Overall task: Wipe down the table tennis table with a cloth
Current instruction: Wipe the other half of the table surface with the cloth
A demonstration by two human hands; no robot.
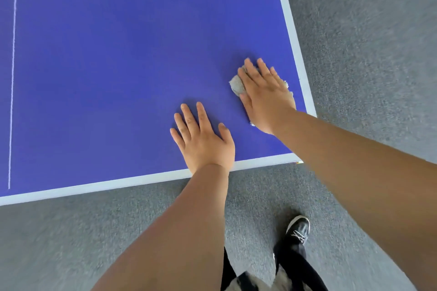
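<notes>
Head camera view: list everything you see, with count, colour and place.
table tennis table: one, blue with white edge bands and thin white line, upper left.
cloth: one, grey, on the table near its right edge.
floor: one, grey carpet, around the table.
shoe: one, black with white laces, on the floor, lower right.
left hand: one, flat on the table by its near edge.
right hand: one, pressing flat on the cloth.

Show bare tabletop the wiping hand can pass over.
Free: the table tennis table from the left hand across to the white centre line, and beyond both hands. Crowded only at the near-right corner, where the right hand presses the grey cloth.
</notes>
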